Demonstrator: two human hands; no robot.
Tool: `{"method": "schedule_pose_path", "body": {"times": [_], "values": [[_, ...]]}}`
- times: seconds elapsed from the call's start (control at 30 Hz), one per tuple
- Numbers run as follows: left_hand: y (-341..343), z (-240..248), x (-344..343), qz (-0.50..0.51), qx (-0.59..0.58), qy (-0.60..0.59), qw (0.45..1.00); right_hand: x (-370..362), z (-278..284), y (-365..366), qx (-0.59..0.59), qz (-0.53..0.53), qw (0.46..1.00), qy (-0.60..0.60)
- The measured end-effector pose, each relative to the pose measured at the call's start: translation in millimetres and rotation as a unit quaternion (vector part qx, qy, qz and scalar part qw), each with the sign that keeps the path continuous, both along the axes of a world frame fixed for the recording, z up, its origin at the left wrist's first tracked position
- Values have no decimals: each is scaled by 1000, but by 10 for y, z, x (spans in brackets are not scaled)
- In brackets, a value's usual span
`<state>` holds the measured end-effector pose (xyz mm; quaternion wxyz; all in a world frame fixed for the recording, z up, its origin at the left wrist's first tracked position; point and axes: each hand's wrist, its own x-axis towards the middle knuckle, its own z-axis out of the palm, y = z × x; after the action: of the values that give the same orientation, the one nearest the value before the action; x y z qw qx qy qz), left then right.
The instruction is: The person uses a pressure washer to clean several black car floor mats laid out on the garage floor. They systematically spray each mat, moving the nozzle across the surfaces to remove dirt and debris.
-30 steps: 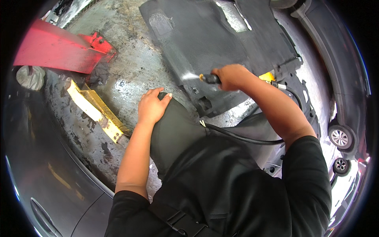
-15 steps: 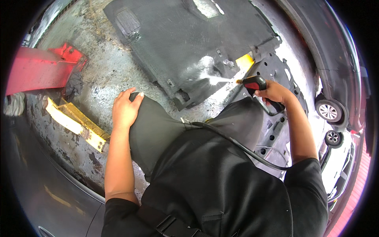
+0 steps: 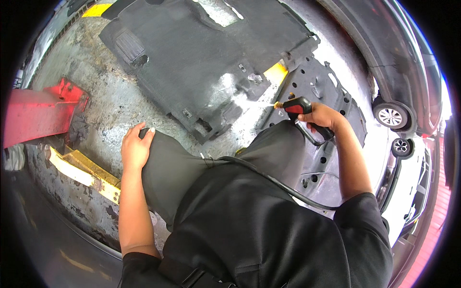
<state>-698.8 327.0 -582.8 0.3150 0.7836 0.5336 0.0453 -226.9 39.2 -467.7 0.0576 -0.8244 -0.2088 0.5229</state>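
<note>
My right hand (image 3: 322, 117) is wrapped round the grip of a black and red spray gun (image 3: 297, 106) with a brass-coloured nozzle. White spray shoots leftward from it onto the near right part of a dark car floor carpet (image 3: 182, 62), where a pale wet patch shows. The carpet lies on the ground ahead of my knees. Resting on my left knee, my left hand (image 3: 136, 148) has its fingers apart and holds nothing. A black hose (image 3: 273, 180) runs across my lap toward my right side.
A black panel with round holes (image 3: 331, 89) lies right of the carpet, partly under the gun. At left stand a red metal arm (image 3: 38, 115) and a yellow bar (image 3: 79, 173). A dark car (image 3: 398, 62) and a white one (image 3: 406, 201) are at right.
My view has shifted, so the carpet and red arm appear farther left and lower. The gun has drawn slightly right of the carpet, still spraying. My left hand stays on the knee.
</note>
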Motion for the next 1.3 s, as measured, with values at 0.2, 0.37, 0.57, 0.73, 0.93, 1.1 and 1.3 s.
{"method": "schedule_pose_path", "body": {"times": [0.2, 0.37, 0.57, 0.73, 0.93, 1.1, 1.3], "values": [[1, 63, -43, 5, 1, 2, 1000, 241, 73, 23, -10, -4, 990, -138], [-25, 150, -58, 17, 0, 19, 1000, 185, 185, 125, 22, 7, 991, -135], [8, 93, -63, 13, 7, 18, 1000, -154, 204, 547, 79, 82, 993, 37], [1, 73, -102, 14, 22, 18, 1000, -133, 53, 886, 77, 82, 989, -96], [-39, 109, -104, 15, 35, 6, 999, -67, 44, 1053, 92, 58, 987, -116], [-47, 71, -89, 12, 23, 9, 1000, -137, 171, 1179, 93, 84, 991, -44], [-30, 108, -47, 9, 25, 14, 1000, -190, 222, 1429, 109, 101, 987, -67]]}}
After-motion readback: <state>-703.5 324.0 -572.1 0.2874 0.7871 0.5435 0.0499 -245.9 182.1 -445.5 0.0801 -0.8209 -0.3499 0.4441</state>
